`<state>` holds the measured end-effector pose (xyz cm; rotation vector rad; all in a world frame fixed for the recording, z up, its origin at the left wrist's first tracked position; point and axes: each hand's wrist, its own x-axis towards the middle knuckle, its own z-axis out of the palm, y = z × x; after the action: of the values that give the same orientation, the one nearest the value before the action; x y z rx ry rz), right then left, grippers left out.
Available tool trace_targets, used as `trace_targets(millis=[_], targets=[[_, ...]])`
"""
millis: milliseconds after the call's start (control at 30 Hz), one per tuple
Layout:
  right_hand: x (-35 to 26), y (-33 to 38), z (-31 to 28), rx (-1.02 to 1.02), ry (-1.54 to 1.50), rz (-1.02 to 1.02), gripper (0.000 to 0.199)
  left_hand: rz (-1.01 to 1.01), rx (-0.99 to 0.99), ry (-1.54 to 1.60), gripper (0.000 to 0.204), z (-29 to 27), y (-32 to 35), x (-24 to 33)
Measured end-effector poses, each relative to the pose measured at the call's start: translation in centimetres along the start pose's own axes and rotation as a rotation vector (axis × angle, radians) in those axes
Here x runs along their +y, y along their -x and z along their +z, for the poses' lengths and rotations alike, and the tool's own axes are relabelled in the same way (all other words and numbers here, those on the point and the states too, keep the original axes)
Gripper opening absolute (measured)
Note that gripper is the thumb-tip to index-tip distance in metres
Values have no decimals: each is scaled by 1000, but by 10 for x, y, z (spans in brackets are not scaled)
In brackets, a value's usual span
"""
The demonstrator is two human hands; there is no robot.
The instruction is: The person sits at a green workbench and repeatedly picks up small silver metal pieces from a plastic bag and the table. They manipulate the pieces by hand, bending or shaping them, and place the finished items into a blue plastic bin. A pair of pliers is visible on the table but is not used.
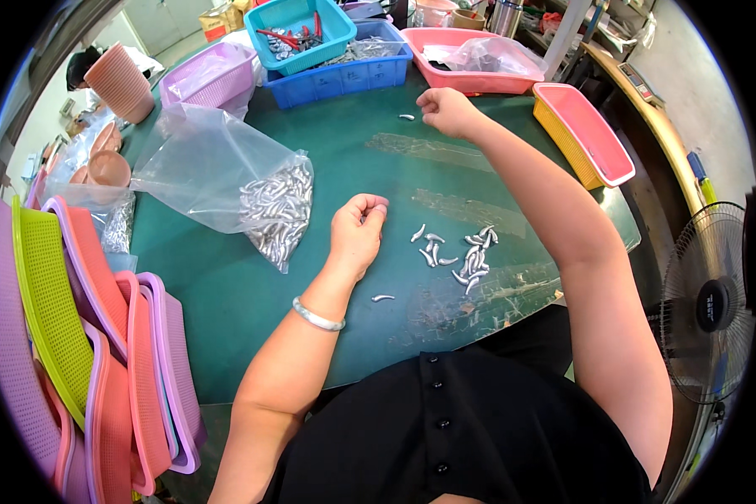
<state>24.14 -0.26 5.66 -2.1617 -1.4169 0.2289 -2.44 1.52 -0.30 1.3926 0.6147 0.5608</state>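
Observation:
On the green tabletop, my left hand (357, 233) is closed with thumb and fingers pressed together; whatever lies between them is hidden. Farther off, my right hand (447, 112) is curled in a pinch, and its fingers cover anything they hold. Just left of those fingertips lies a single small curved silver metal piece (406, 117). More of the same kind form a loose pile (476, 260) right of my left hand, and a lone one (383, 297) rests nearer me. A clear plastic bag (195, 172) on the left lies with many silver pieces (279, 206) in it.
Along the back stand a lilac basket (212, 80), stacked blue baskets (336, 88) with red-handled tools, and a pink tray (479, 80). A pink-and-yellow basket (584, 134) sits at the right edge. Coloured baskets (55, 311) crowd the left; a fan (714, 304) stands right.

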Motion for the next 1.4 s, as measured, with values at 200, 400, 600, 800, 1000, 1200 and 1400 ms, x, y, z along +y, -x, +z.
trace_targets(millis=[200, 400, 600, 800, 1000, 1200, 1400], targets=[[8, -8, 28, -32, 228, -102, 45, 8, -18, 5, 10, -1, -1, -1], [7, -26, 44, 25, 272, -36, 39, 44, -21, -45, 10, -1, -3, -5], [17, -43, 56, 236, 418, -173, 36, 98, -12, -100, 10, 0, -5, -9], [16, -55, 55, 94, 582, -197, 31, 102, -9, -128, 9, 0, -6, -10], [8, -61, 42, -97, 636, -196, 34, 83, -21, -125, 9, 0, -6, -9], [-34, -125, -18, 134, 389, -119, 34, 89, -12, -81, 8, 0, -4, -8], [-15, -167, -62, 564, 453, -317, 31, 60, -83, 55, 7, 5, -8, -13]])
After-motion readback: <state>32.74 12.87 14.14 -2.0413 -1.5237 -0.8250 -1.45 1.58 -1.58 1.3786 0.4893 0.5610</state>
